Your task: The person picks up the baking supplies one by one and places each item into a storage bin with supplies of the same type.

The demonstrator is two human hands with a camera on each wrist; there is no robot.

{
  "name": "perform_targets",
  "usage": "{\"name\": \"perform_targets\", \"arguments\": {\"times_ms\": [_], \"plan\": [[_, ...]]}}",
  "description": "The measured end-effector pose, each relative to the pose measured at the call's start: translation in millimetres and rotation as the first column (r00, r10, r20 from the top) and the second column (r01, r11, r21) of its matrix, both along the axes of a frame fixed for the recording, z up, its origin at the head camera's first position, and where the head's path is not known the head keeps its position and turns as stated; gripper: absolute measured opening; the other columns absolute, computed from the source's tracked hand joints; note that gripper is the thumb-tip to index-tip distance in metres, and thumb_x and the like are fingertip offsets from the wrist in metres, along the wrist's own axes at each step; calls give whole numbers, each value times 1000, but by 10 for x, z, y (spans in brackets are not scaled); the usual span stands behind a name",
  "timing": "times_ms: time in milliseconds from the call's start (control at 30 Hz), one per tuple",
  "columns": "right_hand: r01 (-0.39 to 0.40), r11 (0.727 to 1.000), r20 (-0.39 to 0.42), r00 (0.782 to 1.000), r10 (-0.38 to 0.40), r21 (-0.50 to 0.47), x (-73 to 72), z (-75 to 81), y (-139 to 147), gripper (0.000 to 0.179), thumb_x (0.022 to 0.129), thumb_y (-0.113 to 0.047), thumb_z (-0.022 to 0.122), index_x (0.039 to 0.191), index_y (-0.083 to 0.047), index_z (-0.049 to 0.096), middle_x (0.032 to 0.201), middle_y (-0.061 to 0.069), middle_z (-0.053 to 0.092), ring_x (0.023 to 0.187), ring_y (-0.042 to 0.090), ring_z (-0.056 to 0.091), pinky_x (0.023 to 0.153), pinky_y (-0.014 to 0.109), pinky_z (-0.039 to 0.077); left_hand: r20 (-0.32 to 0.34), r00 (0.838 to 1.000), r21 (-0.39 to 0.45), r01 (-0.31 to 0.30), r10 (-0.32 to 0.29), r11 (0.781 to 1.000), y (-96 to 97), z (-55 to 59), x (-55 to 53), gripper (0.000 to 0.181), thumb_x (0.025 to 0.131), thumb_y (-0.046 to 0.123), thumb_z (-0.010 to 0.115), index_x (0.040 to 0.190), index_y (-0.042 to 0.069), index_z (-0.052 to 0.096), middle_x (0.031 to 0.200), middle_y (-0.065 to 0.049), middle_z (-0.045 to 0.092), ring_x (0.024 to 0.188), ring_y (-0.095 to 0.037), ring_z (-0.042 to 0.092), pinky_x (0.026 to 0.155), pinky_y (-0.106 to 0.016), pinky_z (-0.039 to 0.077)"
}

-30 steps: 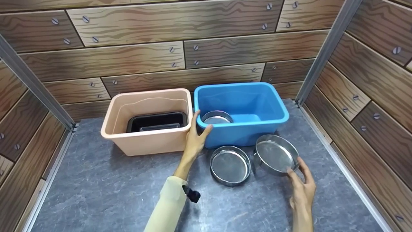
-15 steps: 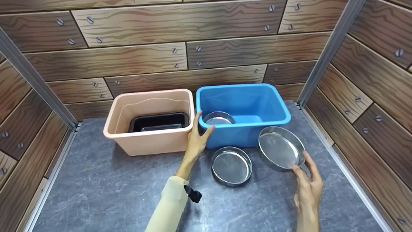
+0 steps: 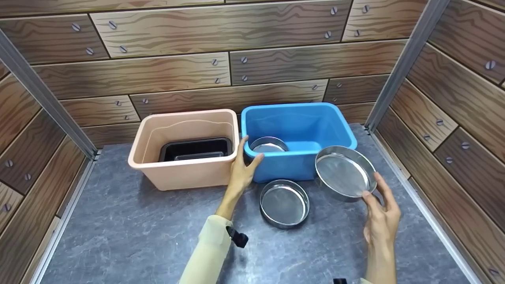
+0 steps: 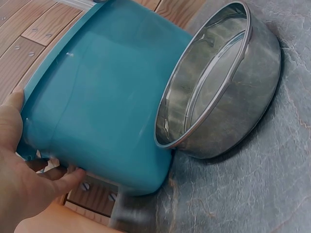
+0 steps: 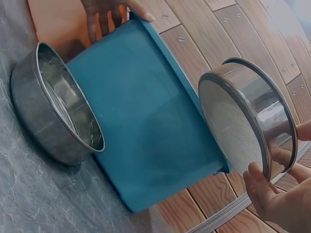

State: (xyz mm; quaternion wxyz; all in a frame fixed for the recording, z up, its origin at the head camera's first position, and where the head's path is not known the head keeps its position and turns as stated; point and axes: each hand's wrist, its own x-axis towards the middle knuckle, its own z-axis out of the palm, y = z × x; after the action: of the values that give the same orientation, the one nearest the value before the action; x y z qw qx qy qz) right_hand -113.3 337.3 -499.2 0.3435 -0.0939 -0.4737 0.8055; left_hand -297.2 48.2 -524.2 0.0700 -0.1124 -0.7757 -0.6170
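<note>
My right hand [image 3: 382, 221] pinches the near right rim of a round metal sieve [image 3: 342, 174], thumb inside and fingers outside. This sieve is raised and tilted at the front right corner of a blue plastic bin [image 3: 290, 165]; its fine mesh underside [image 5: 224, 114] shows in the right wrist view. With my left hand [image 3: 240, 173], I hold the bin's front left corner, thumb at the rim and fingers against the side wall. Inside the bin, at left, lies a second sieve [image 3: 269, 147]. A third sieve [image 3: 284, 206] sits upright on the table before the bin.
Left of the blue bin stands a peach bin [image 3: 189, 173] with a black tray [image 3: 197, 150] inside. Both bins are near the wood-patterned back wall [image 3: 177, 71]. Metal rails [image 3: 434, 225] edge the grey marbled tabletop [image 3: 138, 236].
My right hand has lifted the sieve from low beside the table sieve up toward the blue bin's front right corner. My left hand stays on the bin.
</note>
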Motion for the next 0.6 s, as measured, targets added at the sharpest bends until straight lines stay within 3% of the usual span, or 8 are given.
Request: {"name": "perform_targets", "arguments": {"times_ms": [300,600], "plan": [[-9,1000,-41,999,9,-9,-24,78,-28,52,95,17,58,146,6,54,147,20,46,116,27,61,99,25,56,8,1000,-9,0,0,1000,-2,2,-7,79,95,47,74,162,35,34,167,-5,36,152,-27,35,125,-50,27],[-22,999,-68,997,24,29,-141,146,-47,52,96,14,61,146,6,53,143,22,43,114,28,59,97,25,56,2,1000,-8,-9,9,1000,1,-8,-8,78,95,45,75,162,31,36,166,-8,37,151,-30,37,125,-51,28]]}}
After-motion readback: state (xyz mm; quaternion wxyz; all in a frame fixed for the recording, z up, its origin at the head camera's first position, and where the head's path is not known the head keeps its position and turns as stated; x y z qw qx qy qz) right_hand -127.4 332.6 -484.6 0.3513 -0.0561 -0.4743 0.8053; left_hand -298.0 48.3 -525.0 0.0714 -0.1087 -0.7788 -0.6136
